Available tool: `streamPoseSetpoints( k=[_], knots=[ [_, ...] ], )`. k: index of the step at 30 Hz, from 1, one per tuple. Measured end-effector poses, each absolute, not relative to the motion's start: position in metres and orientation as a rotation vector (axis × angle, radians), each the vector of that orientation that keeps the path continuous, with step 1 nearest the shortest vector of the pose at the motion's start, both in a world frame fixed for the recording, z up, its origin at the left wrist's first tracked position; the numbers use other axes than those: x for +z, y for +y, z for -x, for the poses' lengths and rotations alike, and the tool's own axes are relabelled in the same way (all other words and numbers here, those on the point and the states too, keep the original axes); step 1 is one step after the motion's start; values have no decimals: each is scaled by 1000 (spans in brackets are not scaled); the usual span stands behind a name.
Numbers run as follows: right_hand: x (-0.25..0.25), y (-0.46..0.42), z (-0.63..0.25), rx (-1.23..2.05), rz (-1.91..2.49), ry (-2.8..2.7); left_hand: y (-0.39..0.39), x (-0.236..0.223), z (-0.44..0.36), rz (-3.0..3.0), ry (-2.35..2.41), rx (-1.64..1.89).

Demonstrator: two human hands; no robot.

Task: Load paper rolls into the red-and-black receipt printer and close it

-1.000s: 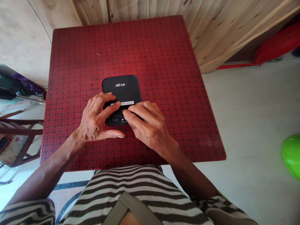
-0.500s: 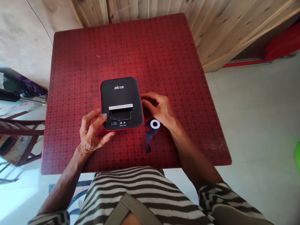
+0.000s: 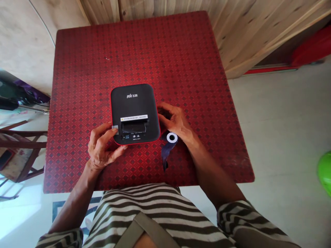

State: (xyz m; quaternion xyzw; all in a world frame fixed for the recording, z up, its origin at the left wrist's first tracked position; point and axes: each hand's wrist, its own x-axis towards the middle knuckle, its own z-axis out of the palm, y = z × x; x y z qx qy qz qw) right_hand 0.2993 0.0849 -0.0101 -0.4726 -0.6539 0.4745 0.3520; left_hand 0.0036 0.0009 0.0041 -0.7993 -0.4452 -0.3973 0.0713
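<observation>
A black label printer (image 3: 134, 106) with a red rim lies on the table, its slot and small buttons toward me. Around its near left corner is my left hand (image 3: 102, 144), fingers on the left side by a small grey tab (image 3: 115, 130) and thumb at the front edge. My right hand (image 3: 176, 120) is closed against the printer's right side, fingertips partly hidden behind its edge. Just below that hand a dark roll of tape (image 3: 172, 137) with a white core stands on the table, its loose end trailing toward me.
The square table (image 3: 181, 62) has a red patterned cover. Wooden panelling (image 3: 248, 31) rises beyond its far edge. To the left is a wooden chair (image 3: 23, 148); at far right a green round object (image 3: 325, 172) shows on the floor side.
The view has shifted slightly. Both hands stay at the printer's sides; the right fingers sit a little further behind its edge. The printer and the roll look nearly unmoved.
</observation>
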Motion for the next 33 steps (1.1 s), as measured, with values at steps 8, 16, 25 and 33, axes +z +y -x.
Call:
streamPoseSetpoints(
  k=[8,16,25,33],
  knots=[
    [-10,87,-301,1245,1206,-1690,-2,1,-1,2363,-1366,-1200],
    [-15,88,-302,1254,1194,-1685,1,3,-4,2393,-1381,-1261],
    [-12,87,-301,1269,1173,-1676,3,5,-5,2469,-1472,-1391],
    [-15,90,-304,1342,1160,-1651,3,-3,-4,2507,-1456,-1467]
  ],
)
